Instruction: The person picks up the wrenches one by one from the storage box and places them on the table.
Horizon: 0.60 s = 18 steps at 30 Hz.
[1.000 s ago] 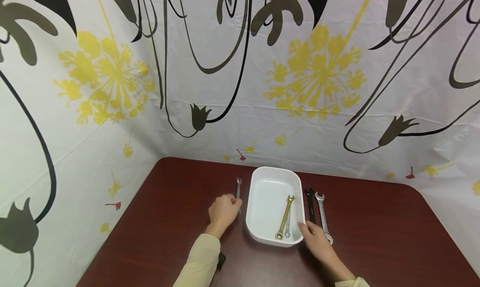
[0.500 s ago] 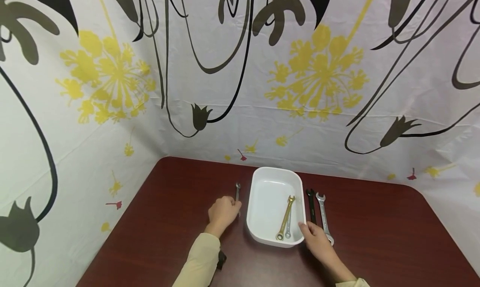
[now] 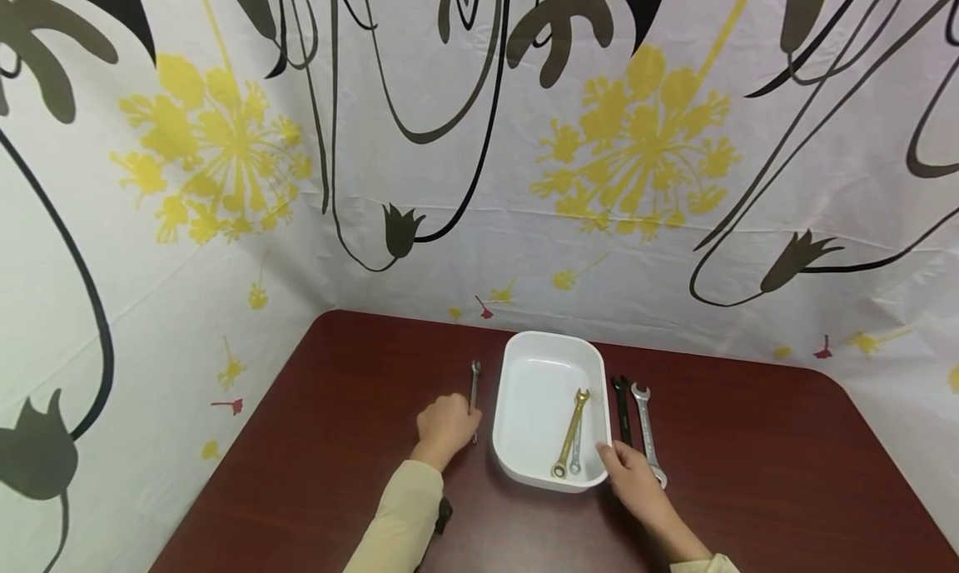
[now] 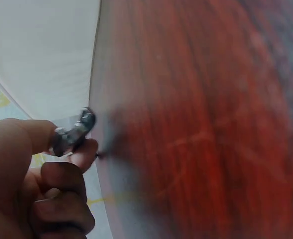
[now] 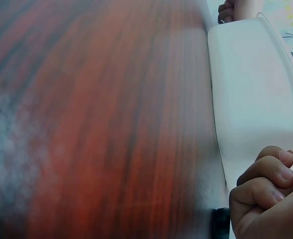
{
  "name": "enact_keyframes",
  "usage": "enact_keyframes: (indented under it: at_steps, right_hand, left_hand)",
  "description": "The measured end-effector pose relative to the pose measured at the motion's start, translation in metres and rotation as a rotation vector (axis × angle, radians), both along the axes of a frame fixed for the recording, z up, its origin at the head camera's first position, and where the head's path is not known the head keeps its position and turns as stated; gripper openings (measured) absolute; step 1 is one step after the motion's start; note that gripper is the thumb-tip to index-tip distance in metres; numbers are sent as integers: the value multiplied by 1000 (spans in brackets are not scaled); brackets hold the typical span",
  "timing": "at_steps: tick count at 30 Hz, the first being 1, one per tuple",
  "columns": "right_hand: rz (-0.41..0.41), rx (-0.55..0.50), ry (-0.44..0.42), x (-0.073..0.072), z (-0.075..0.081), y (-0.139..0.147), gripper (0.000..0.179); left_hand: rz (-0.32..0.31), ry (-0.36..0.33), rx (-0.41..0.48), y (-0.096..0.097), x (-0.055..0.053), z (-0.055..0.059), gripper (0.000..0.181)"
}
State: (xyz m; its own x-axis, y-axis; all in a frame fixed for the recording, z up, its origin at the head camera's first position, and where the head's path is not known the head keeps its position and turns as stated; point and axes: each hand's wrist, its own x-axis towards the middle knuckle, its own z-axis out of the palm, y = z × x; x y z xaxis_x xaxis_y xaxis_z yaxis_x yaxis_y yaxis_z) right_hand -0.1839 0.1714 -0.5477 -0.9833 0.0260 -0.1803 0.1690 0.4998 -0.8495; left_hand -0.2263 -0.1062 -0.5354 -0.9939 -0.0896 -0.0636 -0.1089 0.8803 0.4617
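The left hand [image 3: 447, 427] is pinching a thin wrench [image 3: 475, 381] between thumb and forefinger, off the tray's left edge. The right hand [image 3: 633, 481], fingers curled, is gripping the tray [image 3: 528, 406] near its near right corner. The tray is sitting towards the table's [image 3: 375, 373] far edge, holding a gold wrench [image 3: 570, 435] and a silver wrench [image 3: 576, 455].

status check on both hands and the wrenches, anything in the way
Left hand pinching silver wrench left of white tray. Right hand gripping tray's right rim. Gold wrench, second silver wrench inside. Nothing visible between held wrench and tray.
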Motion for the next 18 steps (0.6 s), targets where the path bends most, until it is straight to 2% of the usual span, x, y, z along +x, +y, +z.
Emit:
enact_keyframes:
  at_steps: [6, 11, 18]
  right_hand:
    - [-1, 7, -7, -1, 0, 1, 30]
    - [-4, 3, -9, -2, -1, 1, 29]
    - [-6, -2, -12, 0, 0, 0, 30]
  left_hand:
    - [-33, -8, -95, -2, 0, -1, 40]
    - [-24, 9, -165, -1, 0, 3, 36]
    - [-3, -7, -176, -1, -1, 4, 32]
